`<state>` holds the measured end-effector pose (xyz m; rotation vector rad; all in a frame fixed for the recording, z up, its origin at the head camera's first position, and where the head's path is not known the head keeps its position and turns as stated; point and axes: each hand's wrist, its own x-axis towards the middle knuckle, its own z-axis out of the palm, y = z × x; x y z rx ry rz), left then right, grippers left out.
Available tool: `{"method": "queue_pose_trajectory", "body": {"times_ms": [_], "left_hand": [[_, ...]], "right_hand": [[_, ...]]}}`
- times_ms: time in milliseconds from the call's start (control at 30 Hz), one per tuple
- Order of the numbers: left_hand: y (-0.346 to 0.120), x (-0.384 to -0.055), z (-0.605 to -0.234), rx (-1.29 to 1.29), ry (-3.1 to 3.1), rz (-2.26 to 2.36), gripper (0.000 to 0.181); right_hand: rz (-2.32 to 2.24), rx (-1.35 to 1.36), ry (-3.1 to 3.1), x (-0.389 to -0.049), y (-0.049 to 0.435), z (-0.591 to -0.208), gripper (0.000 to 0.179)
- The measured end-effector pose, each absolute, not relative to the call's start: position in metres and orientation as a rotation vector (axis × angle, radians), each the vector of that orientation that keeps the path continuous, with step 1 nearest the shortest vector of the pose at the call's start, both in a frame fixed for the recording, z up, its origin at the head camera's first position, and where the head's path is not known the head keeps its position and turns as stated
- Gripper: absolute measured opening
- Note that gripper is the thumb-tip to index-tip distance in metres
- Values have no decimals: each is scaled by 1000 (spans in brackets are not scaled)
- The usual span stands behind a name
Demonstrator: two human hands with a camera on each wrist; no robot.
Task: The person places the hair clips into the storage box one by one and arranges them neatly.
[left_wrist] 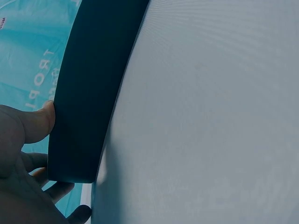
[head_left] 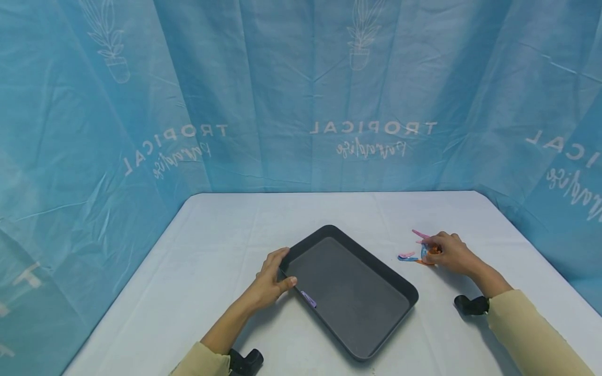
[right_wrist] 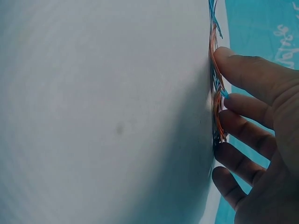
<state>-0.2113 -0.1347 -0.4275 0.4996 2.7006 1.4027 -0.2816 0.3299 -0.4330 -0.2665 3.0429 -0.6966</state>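
Observation:
A dark grey baking tray [head_left: 348, 282] lies at an angle on the table. My left hand [head_left: 267, 286] holds its left corner, thumb over the rim and fingers outside. The left wrist view shows the thumb [left_wrist: 39, 122] against the tray's dark outer wall [left_wrist: 93, 93]. Inside the tray, beside its left wall, is a thin purple clip-like piece [head_left: 308, 298]. My right hand [head_left: 449, 254] reaches down to a small pile of thin pink, blue and orange pieces [head_left: 408, 257]. In the right wrist view its thumb and fingertips touch orange and blue strands [right_wrist: 216, 88], with thumb and forefinger apart.
A white cloth [head_left: 226, 224] covers the table. Blue printed curtains [head_left: 282, 94] hang behind it and along both sides. A black wrist mount [head_left: 472, 305] sits by the right sleeve, another [head_left: 245, 361] by the left.

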Motion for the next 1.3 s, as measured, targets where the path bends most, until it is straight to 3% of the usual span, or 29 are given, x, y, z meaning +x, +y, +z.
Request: {"method": "queue_pose_trajectory", "body": {"times_ms": [700,1300], "left_hand": [[-134,-210,-426,498,2699,1408,69],[-134,-211,-427,515,2712,1398,70]], "right_hand": [[-695,-284,3054,-280,326,-429,51],[-782,-533,3083,-271,290,-386,49]]}}
